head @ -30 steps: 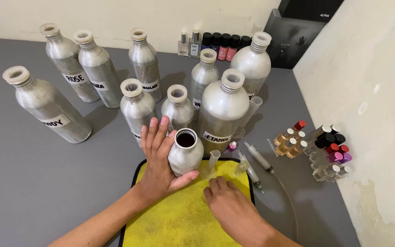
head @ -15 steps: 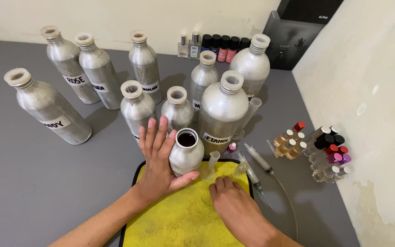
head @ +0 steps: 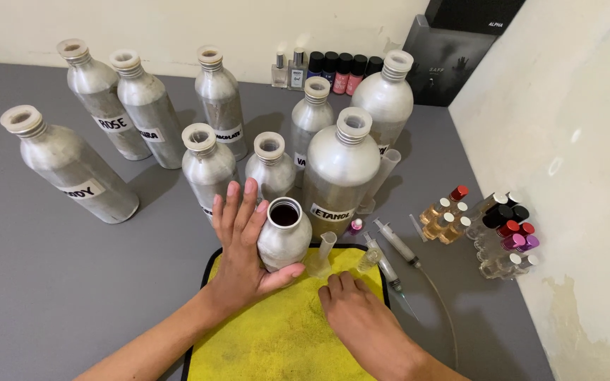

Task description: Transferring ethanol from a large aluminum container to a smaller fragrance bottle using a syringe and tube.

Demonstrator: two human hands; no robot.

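A grey tabletop (head: 58, 282) fills the scene, running far to a cream wall (head: 178, 28). On the right a second wall (head: 573, 141) closes in — pale, its paint blotched and peeling low down. Light is soft and even — shadows faint.

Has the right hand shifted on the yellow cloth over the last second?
Barely: the right hand lies fingers-down on the yellow cloth, near the small clear measuring tube, about where it was.
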